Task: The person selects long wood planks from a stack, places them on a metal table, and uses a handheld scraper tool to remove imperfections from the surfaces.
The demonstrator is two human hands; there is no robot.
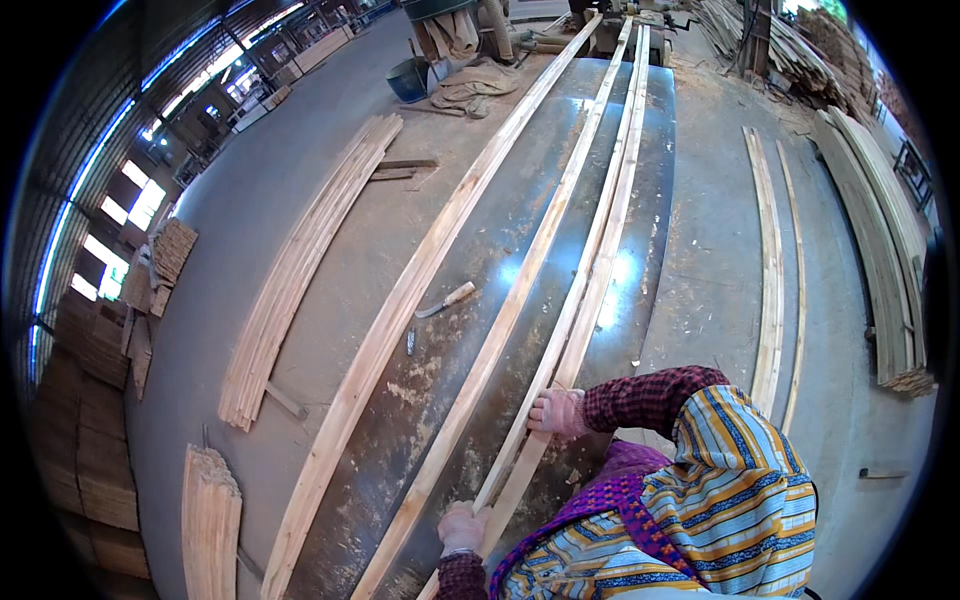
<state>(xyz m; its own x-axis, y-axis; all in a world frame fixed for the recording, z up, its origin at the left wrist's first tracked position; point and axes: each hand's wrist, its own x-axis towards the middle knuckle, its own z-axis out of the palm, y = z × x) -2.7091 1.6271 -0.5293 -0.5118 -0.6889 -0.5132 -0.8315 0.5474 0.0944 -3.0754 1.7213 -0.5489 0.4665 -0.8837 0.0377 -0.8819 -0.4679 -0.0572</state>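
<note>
daylight is admitted through a row of bright window openings [120,215] along the left wall, and these are blown out to white with a blue fringe at their edges. a second patch of overexposed daylight is seen at the top right corner. the long dark glossy metal sheet [560,190] is marked by pale glare spots near its middle. shadows are soft and faint. the scene is evenly and moderately lit. straight pale wooden strips [395,310] are bent by fisheye distortion, and the frame corners are lost to black vignetting. focus is fairly sharp centrally, softer at the rim.
</note>
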